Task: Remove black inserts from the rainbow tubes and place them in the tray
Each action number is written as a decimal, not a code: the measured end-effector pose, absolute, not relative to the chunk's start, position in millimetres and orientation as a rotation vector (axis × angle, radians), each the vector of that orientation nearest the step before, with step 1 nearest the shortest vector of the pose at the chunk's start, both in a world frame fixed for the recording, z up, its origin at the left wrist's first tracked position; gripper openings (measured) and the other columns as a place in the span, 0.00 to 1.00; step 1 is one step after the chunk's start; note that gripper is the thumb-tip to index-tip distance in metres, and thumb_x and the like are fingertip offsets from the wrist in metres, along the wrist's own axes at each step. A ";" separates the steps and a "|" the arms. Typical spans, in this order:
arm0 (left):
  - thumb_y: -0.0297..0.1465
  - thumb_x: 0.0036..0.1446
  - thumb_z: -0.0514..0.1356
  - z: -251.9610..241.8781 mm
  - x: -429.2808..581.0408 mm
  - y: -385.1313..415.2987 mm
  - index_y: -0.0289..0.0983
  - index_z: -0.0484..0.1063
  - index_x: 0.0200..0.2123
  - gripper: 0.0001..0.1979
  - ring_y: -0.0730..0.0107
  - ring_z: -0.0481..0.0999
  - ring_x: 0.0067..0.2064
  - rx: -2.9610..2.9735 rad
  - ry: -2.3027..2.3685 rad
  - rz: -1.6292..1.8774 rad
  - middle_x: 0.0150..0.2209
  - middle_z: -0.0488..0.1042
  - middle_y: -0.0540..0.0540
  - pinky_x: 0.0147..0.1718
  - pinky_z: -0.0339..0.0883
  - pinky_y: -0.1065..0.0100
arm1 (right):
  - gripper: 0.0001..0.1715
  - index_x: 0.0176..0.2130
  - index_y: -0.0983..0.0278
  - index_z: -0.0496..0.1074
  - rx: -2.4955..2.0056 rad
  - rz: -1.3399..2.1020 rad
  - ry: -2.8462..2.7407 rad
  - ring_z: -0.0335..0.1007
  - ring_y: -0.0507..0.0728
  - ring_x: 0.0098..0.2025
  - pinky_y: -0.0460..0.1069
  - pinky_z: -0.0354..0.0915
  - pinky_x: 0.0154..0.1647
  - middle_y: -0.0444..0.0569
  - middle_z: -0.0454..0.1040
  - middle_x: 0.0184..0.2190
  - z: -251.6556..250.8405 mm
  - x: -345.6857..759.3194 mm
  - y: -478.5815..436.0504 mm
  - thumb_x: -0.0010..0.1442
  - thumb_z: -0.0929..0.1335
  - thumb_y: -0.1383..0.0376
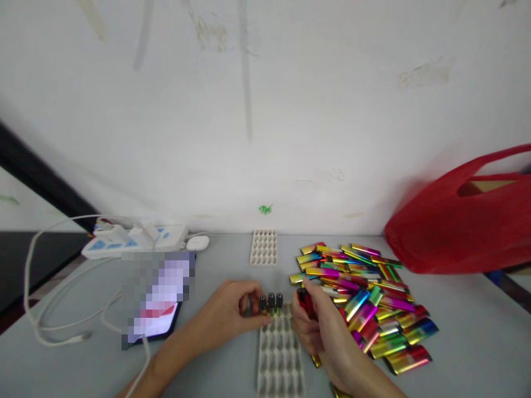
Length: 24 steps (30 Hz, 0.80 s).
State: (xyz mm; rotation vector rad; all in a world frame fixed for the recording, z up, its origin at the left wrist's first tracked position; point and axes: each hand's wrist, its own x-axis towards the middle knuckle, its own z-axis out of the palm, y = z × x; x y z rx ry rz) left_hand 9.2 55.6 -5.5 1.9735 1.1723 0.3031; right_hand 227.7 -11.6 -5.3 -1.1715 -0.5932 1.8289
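Note:
A pale tray (281,354) with rows of slots lies in front of me. Three lighters (271,303) with black tops stand side by side at its far end. Thumb and forefinger of my left hand (234,309) close around the leftmost of these. My right hand (319,326), to the right of the tray, grips a red lighter with a black top (306,303), its thumb near the lighter's upper end. Many shiny multicoloured lighters (365,304) lie heaped just beyond and right of that hand.
A second pale tray (264,247) sits near the wall. Left of me are a phone (161,298), a white power strip (170,237) with plugs and cables, and a small white case (197,243). A red bag (464,226) stands at the back right.

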 end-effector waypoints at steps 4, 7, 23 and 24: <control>0.42 0.57 0.74 -4.7 9.4 55.2 0.39 0.78 0.34 0.14 0.71 0.63 0.27 1.956 1.174 0.295 0.24 0.66 0.58 0.29 0.54 0.71 | 0.41 0.24 0.59 0.60 -1.035 1.833 -0.584 0.35 0.45 0.19 0.44 0.37 0.18 0.31 0.49 0.17 0.3 228.0 -7.6 0.50 0.76 0.30; 0.41 0.56 0.74 -3.4 9.8 55.4 0.39 0.78 0.35 0.13 0.71 0.64 0.27 1.965 1.171 0.297 0.25 0.67 0.58 0.29 0.55 0.71 | 0.41 0.27 0.60 0.64 -1.018 1.755 -0.636 0.39 0.46 0.19 0.44 0.41 0.20 0.33 0.53 0.18 4.1 225.7 -7.7 0.54 0.75 0.29; 0.38 0.57 0.74 -2.8 10.7 54.8 0.38 0.78 0.35 0.12 0.71 0.64 0.27 1.974 1.156 0.313 0.24 0.67 0.59 0.29 0.56 0.70 | 0.37 0.22 0.57 0.56 -1.128 1.665 -0.673 0.35 0.47 0.17 0.45 0.36 0.17 0.32 0.45 0.15 -1.6 220.0 -15.2 0.59 0.71 0.34; 0.38 0.57 0.74 -2.7 10.7 54.8 0.38 0.78 0.35 0.12 0.71 0.65 0.27 1.977 1.158 0.312 0.24 0.67 0.59 0.30 0.56 0.70 | 0.36 0.22 0.57 0.56 -1.137 1.655 -0.671 0.34 0.47 0.17 0.45 0.35 0.17 0.32 0.44 0.15 -3.6 219.4 -16.1 0.60 0.70 0.35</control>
